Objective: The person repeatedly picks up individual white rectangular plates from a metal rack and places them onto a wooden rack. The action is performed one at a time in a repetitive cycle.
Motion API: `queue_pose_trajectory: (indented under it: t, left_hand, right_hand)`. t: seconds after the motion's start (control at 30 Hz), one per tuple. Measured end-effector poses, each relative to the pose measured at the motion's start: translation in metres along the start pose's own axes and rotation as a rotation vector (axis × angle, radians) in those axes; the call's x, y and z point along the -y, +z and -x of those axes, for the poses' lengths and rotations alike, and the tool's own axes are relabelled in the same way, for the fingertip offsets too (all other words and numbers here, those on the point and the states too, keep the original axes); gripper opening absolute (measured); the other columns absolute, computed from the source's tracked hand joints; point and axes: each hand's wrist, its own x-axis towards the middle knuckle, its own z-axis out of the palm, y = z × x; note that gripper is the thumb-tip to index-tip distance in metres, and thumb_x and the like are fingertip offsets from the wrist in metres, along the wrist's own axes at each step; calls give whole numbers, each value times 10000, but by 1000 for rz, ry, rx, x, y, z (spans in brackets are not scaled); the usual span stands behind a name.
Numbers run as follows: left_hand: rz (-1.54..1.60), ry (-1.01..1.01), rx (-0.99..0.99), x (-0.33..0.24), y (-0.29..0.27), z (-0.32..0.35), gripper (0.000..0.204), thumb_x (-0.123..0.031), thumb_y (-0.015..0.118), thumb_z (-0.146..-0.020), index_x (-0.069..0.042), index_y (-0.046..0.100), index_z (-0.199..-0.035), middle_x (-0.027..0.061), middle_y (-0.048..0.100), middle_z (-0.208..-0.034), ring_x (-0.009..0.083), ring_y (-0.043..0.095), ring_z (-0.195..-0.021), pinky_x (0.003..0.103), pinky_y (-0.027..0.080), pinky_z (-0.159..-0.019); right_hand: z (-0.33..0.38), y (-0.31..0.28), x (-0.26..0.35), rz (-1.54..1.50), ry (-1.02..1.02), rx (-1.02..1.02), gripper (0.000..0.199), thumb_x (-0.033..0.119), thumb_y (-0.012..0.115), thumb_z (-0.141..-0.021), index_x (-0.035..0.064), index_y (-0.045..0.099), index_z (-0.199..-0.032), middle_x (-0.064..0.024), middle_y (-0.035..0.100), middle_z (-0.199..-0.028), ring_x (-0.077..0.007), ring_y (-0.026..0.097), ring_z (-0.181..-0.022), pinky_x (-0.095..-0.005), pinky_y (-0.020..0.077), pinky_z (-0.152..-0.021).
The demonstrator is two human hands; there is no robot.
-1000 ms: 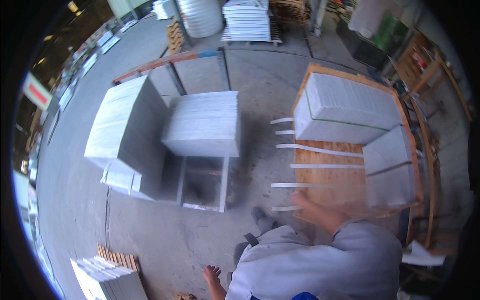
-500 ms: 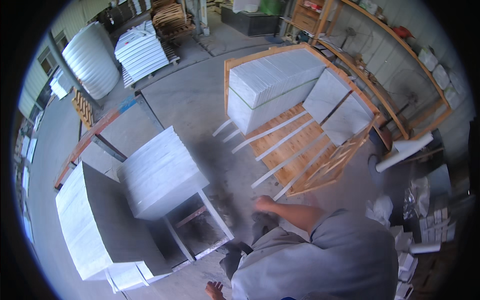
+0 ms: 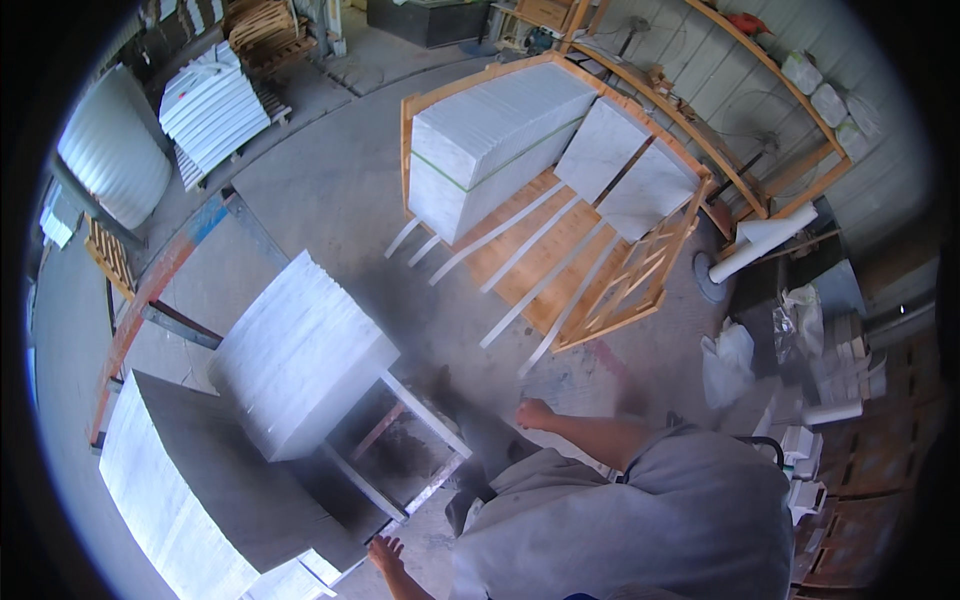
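Note:
My left hand (image 3: 385,553) hangs low, its fingers apart and nothing in it. It is nearest to the close end of a metal rack (image 3: 425,415) and a tall stack of pale stone slabs (image 3: 165,490) leaning there. A second slab stack (image 3: 300,350) stands on the same rack, farther back. My right hand (image 3: 535,413) is curled into a loose fist out in front of my body, with nothing visible in it. Beyond it lies an open wooden crate (image 3: 520,270) holding a strapped row of grey-white slabs (image 3: 500,140) and slabs leaning against its far side (image 3: 625,170).
Pale straps (image 3: 545,265) lie across the crate floor and trail onto the ground. A red-and-blue beam (image 3: 165,265) borders the rack. White rolls (image 3: 765,245), plastic bags (image 3: 728,360) and wooden shelving (image 3: 700,120) line the right. Another slab pile (image 3: 210,110) stands far left.
The view has turned and shifted, so the crate and racks sit farther left. My left hand has come forward beside the near slab stack; my right hand remains a loose fist.

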Motion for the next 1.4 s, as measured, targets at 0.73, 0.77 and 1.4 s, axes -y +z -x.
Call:
queue_pose_trajectory:
  t: [0.73,0.77,1.4]
  left_hand:
    - [-123,119,-63,-123,54,-209,290,-353,571,-850,-68,529,-883,31,512,-723,149,527,-558,284,413,-465]
    - [-121,159,-168,-131,58,-229,297,-351,561,-855,-58,531,-895,40,522,-737,152,542,-573,285,410,-452]
    - [203,211,-74,-233,28,-396,558,-390,561,-867,-34,383,-1259,97,540,-1099,230,611,-819,359,526,-684]
  right_hand:
    - [-362,40,226,-195,-15,-146,484,466,481,-830,-7,558,-897,-185,639,-833,-369,600,-845,-441,447,-789]
    - [-376,49,230,-206,68,-162,527,490,496,-820,-16,548,-955,-204,633,-909,-376,587,-915,-434,442,-812]
    - [-383,91,283,-764,68,-220,773,384,667,-795,-34,234,-1279,-182,511,-1174,-288,578,-1011,-384,510,-733]
